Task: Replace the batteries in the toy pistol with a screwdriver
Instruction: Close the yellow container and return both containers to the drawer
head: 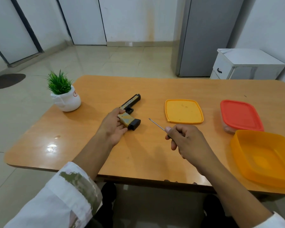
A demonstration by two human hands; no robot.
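The toy pistol (130,112) lies flat mid-table, long axis running from its grip near you toward the far edge. Your left hand (113,125) clasps that grip. Your right hand (183,139) — fingers closed around the screwdriver (156,124) — holds it just beside the pistol, tip aimed at the grip.

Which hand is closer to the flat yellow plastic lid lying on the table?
Right. The right hand, holding the thin metal screwdriver, sits just below the flat yellow plastic lid; the left hand grips the toy pistol farther left.
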